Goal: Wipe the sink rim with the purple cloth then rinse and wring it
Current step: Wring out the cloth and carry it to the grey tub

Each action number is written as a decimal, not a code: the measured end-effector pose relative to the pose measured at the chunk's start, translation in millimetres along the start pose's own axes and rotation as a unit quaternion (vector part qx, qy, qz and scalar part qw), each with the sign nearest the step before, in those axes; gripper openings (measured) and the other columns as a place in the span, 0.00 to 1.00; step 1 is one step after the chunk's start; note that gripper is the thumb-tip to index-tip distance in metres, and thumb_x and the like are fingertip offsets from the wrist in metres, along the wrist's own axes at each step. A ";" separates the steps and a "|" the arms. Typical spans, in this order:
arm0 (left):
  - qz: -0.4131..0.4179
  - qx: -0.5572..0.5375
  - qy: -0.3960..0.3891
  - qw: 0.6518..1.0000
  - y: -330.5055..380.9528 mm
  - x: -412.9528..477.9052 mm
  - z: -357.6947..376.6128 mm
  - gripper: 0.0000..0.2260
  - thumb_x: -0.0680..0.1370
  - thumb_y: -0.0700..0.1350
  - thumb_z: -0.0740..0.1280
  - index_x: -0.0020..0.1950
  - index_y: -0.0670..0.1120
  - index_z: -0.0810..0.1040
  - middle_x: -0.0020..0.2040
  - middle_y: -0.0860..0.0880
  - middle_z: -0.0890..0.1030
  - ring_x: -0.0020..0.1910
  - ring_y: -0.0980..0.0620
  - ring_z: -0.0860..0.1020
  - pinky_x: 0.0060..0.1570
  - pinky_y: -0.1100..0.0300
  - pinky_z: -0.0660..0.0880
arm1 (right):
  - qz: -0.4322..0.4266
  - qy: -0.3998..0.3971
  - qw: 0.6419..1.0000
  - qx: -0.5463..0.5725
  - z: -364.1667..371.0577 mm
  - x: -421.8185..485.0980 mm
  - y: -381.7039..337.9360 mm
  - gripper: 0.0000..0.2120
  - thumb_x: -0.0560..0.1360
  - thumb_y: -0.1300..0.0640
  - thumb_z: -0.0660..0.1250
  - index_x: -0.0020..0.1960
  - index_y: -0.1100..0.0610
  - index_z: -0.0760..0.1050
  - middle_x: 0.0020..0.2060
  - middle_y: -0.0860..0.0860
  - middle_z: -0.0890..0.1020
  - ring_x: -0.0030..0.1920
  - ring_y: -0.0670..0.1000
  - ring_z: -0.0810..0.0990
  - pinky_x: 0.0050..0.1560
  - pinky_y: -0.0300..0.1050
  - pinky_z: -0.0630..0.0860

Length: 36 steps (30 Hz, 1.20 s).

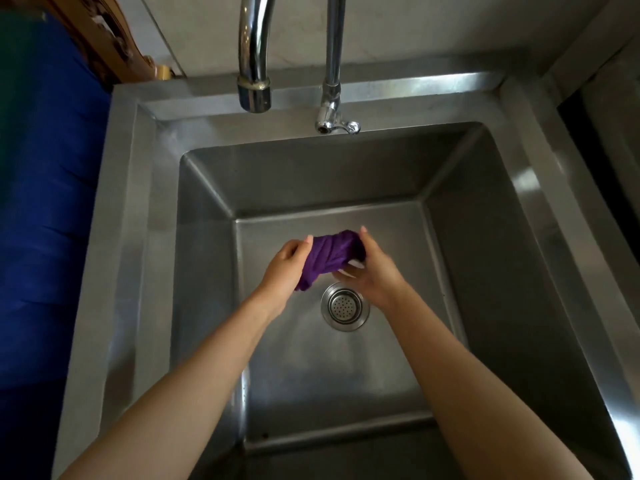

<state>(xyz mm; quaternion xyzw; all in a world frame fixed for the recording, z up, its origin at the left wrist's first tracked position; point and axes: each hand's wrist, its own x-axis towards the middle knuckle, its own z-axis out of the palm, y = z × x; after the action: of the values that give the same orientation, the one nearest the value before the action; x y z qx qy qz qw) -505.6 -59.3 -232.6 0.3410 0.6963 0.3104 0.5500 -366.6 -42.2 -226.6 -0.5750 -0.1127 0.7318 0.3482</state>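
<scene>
Head view looks straight down into a steel sink (124, 237), and reading from left to right: the sink rim, then the left hand (285, 268), the purple cloth (327, 259), the right hand (372, 271).

The left hand has its fingers (301, 244) clenched around the near, lower end of the cloth, whose tail pokes out just beneath them. The cloth itself is twisted into a tight rope with spiral folds, stretched between the two hands and held above the basin floor. The right hand has its fingers (348, 274) wrapped under and around the far end, thumb on top. A drain strainer (344, 306) sits just below and between the two sets of fingers, apart from the cloth. Two taps (254, 84) stand well beyond the fingers at the back wall; no water can be seen running from either.

Judging by the twist and the dry spouts, the wringing step is in hand, the last of the task. The next move probably calls for turning the two hands in opposite ways while keeping both grips firm, over the drain, until the cloth stops dripping.
</scene>
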 end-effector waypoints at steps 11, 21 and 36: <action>-0.005 0.092 -0.106 0.990 30.7 -21.4 0.1 0.14 0.78 0.53 0.60 0.48 0.44 0.77 0.43 0.43 0.82 0.43 0.45 0.81 0.53 0.49 0.79 | -0.140 0.074 0.958 -0.238 32.5 -26.5 -18.9 0.10 0.78 0.54 0.54 0.56 0.57 0.67 0.46 0.53 0.75 0.50 0.53 0.73 0.55 0.51 0.71; -0.027 -0.017 -0.152 0.988 51.8 -32.2 15.3 0.16 0.80 0.53 0.57 0.46 0.42 0.76 0.36 0.45 0.81 0.33 0.50 0.81 0.39 0.56 0.79 | -0.267 0.178 0.841 -0.436 7.0 -36.6 -37.1 0.21 0.80 0.47 0.52 0.47 0.63 0.74 0.47 0.62 0.81 0.52 0.61 0.77 0.47 0.45 0.68; 0.117 -0.154 -0.185 0.964 99.8 -54.1 38.0 0.08 0.79 0.42 0.60 0.53 0.50 0.77 0.42 0.56 0.83 0.43 0.59 0.80 0.48 0.63 0.75 | -0.228 0.066 0.919 -0.315 -23.5 -119.9 -93.5 0.13 0.71 0.65 0.69 0.55 0.64 0.76 0.49 0.61 0.82 0.49 0.57 0.82 0.55 0.54 0.79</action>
<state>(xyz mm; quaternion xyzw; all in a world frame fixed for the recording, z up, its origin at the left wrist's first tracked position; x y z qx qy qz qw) -446.3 -43.9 -129.7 0.3825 0.4818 0.4076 0.6749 -297.9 -55.9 -89.6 -0.6607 -0.4418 0.5196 0.3135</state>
